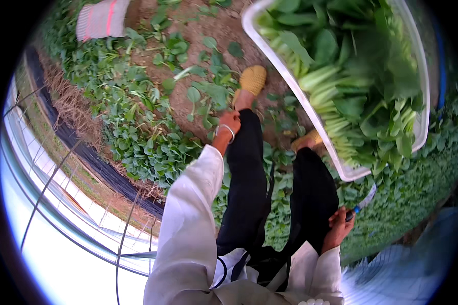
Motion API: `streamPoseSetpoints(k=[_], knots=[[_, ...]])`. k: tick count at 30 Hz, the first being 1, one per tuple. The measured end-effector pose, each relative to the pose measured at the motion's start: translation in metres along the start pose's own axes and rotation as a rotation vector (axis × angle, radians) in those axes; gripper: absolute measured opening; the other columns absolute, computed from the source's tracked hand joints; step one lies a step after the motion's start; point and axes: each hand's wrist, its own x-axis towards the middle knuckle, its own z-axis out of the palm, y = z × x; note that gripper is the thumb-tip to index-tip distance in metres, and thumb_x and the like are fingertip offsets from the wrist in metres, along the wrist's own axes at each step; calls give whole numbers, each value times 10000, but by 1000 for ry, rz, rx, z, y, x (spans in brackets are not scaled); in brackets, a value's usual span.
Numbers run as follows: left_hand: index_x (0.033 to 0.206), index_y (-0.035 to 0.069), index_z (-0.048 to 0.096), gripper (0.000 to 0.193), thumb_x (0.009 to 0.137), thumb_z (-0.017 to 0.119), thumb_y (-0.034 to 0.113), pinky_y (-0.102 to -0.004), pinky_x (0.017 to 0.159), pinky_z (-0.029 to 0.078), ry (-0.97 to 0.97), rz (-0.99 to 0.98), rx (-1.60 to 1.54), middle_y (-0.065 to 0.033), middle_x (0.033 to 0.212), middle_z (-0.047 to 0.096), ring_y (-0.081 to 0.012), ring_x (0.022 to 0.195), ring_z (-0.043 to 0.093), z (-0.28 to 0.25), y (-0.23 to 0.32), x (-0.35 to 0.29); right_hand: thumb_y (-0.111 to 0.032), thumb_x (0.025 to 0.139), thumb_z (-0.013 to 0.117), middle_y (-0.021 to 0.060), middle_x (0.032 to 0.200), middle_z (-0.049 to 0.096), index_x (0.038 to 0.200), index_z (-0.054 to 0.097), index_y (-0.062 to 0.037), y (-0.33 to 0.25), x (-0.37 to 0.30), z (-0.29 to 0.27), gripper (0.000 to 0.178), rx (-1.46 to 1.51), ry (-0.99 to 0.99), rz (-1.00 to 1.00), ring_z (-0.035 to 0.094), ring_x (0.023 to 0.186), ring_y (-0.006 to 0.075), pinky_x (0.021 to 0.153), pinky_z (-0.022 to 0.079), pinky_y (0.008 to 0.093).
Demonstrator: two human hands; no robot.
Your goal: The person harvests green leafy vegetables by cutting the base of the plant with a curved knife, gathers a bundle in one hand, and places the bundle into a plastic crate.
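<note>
Right hand: grip closed round dark handle of knife, blue-collared, blade pale, beyond near corner of white crate. Left hand at black trouser leg, grip unclear.

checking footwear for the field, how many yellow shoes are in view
2: the left yellow shoe, just beyond the left hand, and the right yellow shoe, which the white crate seems to partly hide.

You've got soft, diffuse daylight, but the backdrop is totally blown out at 8 o'clock. Greens go mushy at 2, bluish haze smears 4, and your edges bow into a black vignette ring.
</note>
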Motion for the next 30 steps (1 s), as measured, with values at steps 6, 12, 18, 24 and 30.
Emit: streamPoseSetpoints(k=[6,12,18,24,30], knots=[[1046,65,679,271,801,563,55,-362,848,504,-249,168,-134,-152,1003,695,-278,944,661,-112,-5,-39,-192,901,621,-1,639,507,812,446,-112,-17,-6,12,212,38,7,-76,484,465,92,402,341,224],[1045,41,668,237,832,606,125,-358,830,520,201,23,-461,-131,914,713,-284,898,678,-183,-89,-89,-214,912,611,25,635,523,866,446,-97,-69,-40,71,207,-7,-134,-278,541,451,127,373,397,245],[996,38,684,204,846,596,145,-308,666,529,64,-277,-782,-97,812,714,-175,721,672,-219,-140,-105,-217,939,594,44,684,546,908,444,-90,-189,-115,209,199,-155,-326,-307,533,458,127,389,384,235],[877,32,674,196,896,536,171,-310,535,474,132,-281,-907,-60,662,652,-142,589,592,-279,-172,-54,-227,952,589,50,691,540,918,442,-89,-282,-189,328,204,-151,-679,-369,513,442,122,383,369,234],[1048,88,622,249,942,530,293,-274,496,453,269,-330,-1274,-35,849,676,-126,645,612,-403,-107,52,-218,966,563,45,692,538,916,438,-84,-366,-217,440,190,-196,-938,-310,506,439,115,379,358,229]])
